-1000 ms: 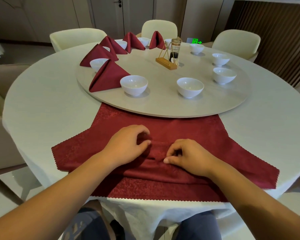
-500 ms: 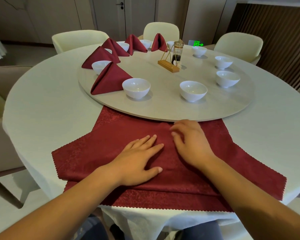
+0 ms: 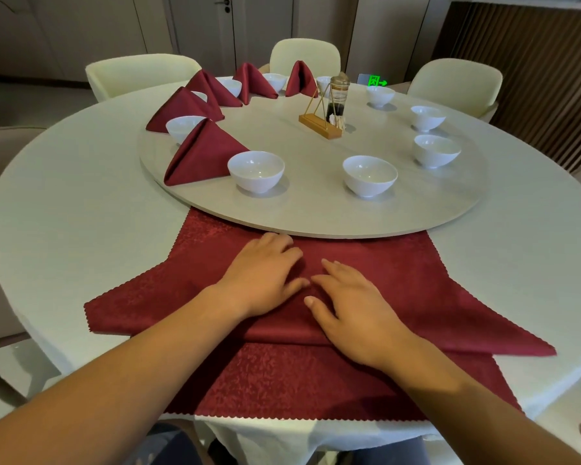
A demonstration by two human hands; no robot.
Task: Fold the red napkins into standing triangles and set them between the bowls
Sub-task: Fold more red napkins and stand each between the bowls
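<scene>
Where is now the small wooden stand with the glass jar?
In the head view, the wooden stand with the glass jar stands on the round turntable, right of centre toward its far side, no bowl touching it.

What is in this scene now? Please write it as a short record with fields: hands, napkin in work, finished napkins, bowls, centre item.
left hand: flat, palm down on the flat napkin
right hand: flat on the same napkin, beside the left
napkin in work: partly folded, lying on the table in front of the turntable
finished napkins: five standing triangles, nearest, all on the turntable's left and far side
bowls: white, in a ring on the turntable; nearest
centre item: wooden stand beside a glass jar
</scene>
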